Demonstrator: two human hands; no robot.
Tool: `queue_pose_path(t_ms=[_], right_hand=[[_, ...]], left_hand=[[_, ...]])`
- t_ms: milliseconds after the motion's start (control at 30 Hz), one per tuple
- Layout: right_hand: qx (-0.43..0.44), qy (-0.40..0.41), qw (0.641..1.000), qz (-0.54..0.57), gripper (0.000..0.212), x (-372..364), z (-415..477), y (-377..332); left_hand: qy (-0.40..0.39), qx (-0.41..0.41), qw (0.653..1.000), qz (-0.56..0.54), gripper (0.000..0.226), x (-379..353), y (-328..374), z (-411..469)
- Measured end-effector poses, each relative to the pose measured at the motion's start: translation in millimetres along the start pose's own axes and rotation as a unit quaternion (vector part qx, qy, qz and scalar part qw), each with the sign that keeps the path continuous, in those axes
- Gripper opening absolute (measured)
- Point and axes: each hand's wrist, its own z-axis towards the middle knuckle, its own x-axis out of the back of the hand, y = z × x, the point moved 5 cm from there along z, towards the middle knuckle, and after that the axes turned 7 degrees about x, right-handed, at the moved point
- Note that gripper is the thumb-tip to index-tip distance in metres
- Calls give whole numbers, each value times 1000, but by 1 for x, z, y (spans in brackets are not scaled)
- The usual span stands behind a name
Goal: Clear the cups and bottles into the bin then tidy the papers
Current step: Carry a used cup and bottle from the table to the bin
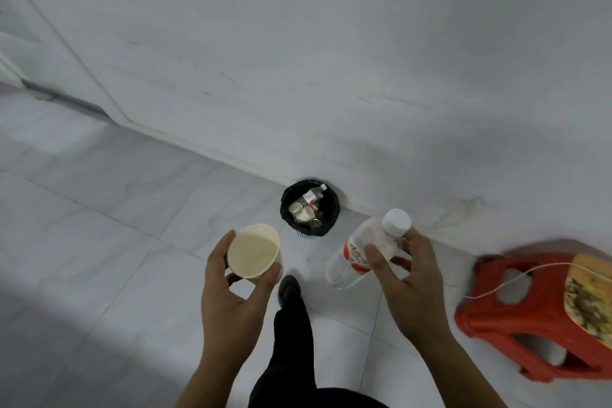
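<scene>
Two grips at lower centre: paper cup (pixel 253 250) held in left hand (pixel 228 285), capped bottle (pixel 359 253) pinched in right hand (pixel 412 281). Mid-frame against wall (pixel 364 60), black-lined bin (pixel 333 209), partly filled.

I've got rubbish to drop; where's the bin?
Head view, centre: the bin stands on the floor against the wall, ahead of the held cup and bottle.

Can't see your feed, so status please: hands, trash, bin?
Left hand holds paper cup. Right hand holds plastic bottle. Bin ahead by wall, cups and bottle inside. Red stool off right, not blocking.
</scene>
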Motion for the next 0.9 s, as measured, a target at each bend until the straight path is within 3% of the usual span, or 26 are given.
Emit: queue_pose_path(t_ms=[267,433,667,900], right_hand=[[-60,19,997,-44,52,-73,164,35],[-114,22,992,-38,52,-114,235,92],[-177,10,982,-64,57,-191,286,275],[-181,21,982,-44,46,-242,300,458]], left_hand=[[-65,24,996,48,74,-74,7,209],[-87,68,990,82,73,-133,-33,295],[-99,132,981,104,76,-248,-194,384],[-177,108,959,194,71,-392,-372,459]])
